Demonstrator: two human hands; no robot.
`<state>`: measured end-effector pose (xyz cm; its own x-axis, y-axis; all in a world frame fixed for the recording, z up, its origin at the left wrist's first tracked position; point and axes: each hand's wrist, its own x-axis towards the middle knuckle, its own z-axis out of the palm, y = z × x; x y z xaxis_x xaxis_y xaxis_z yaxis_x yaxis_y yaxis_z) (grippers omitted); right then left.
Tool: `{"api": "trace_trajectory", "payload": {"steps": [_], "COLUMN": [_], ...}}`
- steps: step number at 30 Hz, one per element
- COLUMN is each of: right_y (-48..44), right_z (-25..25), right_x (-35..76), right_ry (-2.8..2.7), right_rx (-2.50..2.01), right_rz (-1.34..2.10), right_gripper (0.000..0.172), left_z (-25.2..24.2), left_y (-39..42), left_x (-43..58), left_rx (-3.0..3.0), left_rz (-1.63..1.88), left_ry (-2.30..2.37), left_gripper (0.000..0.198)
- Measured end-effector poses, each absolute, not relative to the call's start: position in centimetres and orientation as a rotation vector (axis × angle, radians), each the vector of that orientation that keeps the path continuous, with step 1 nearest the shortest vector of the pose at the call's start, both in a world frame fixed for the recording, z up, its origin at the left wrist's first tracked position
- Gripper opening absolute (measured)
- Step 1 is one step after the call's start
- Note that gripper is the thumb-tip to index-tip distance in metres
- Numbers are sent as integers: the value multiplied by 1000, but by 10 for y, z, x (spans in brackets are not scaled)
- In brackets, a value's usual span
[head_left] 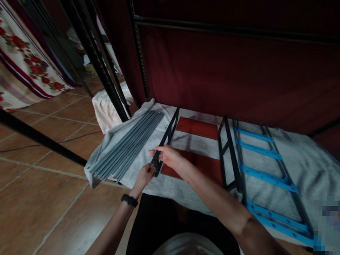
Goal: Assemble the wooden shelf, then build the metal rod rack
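Both my hands meet at the near end of a thin black metal frame piece (168, 132) lying on a grey towel (302, 158). My right hand (166, 156) is closed over the top of that end. My left hand (145, 175), with a black wristband, grips the same end from below. A bundle of grey metal rods (130, 143) lies just left of the hands. To the right lies a black ladder-like frame (230, 155) with blue crossbars (264, 175).
A dark red fabric wall (230, 74) on black shelf uprights (139, 48) closes the back. A black upright (97, 54) slants at the left over brown floor tiles (39, 197). A flowered cloth (19, 59) hangs far left. A blurred patch sits bottom right.
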<state>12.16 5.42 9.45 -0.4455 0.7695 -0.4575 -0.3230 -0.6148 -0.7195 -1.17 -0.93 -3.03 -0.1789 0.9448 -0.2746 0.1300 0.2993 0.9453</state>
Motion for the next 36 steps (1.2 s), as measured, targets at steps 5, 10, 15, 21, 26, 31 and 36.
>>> {"api": "trace_trajectory", "payload": {"steps": [5, 10, 15, 21, 26, 31, 36], "right_y": [53, 54, 54, 54, 53, 51, 53], "right_z": [101, 100, 99, 97, 99, 104, 101], "right_x": [123, 123, 125, 124, 124, 125, 125], "right_ry": [-681, -664, -679, -669, -664, -659, -655], "right_rx": [-1073, -1063, -1043, -1071, -1092, -1107, -1082], "right_rz": [2103, 2107, 2126, 2115, 2109, 2120, 2118], "right_gripper": [20, 22, 25, 22, 18, 22, 24], "left_z": [-28, -31, -33, -37, -37, -38, -33], "left_y": [-8, -5, -6, -2, -3, -6, -9], "left_x": [-13, -14, -18, -18, -17, -18, -18], "left_rx": [1029, 1036, 1050, 1012, 1029, 1023, 1072], "left_rz": [1014, 996, 1011, 979, 990, 992, 997], "left_ry": [1532, 1529, 1458, 1496, 1455, 1494, 1455], "left_gripper": [22, 23, 23, 21, 19, 19, 12]}}
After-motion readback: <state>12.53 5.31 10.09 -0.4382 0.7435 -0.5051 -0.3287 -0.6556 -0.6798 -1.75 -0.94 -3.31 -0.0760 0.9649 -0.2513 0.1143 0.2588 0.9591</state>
